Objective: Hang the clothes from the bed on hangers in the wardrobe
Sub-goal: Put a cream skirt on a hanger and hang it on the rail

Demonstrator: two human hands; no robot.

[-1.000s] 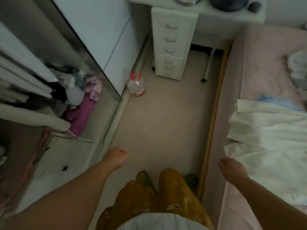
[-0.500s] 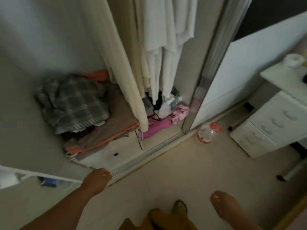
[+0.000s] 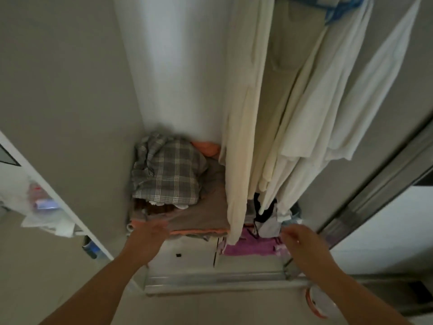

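- Your left hand (image 3: 147,240) is empty, its fingers loose and reaching forward, the tips at the front edge of the folded pile on the wardrobe floor. Whether they touch the cloth is hard to tell through the blur.
- Your right hand (image 3: 302,242) is empty too, fingers loosely extended, in front of the purple cloth (image 3: 250,246) at the foot of the hanging clothes.
- Behind your left hand lies the checked garment (image 3: 166,174) on top of the pile, left of the hanging clothes.
- The hanging clothes (image 3: 269,127) drop in long pale folds, their long axis running straight up from the wardrobe floor; your right hand is below them and slightly to the right.
- The blue hanger (image 3: 339,8) sits at the very top, above the hanging clothes, with garments apparently on it. It lies up and away from both hands, and your right hand looks the nearer.
- No free hanger shows; you would judge one must be found up there along the rail.
- The clothes to be hung are on the bed, which is out of view here.
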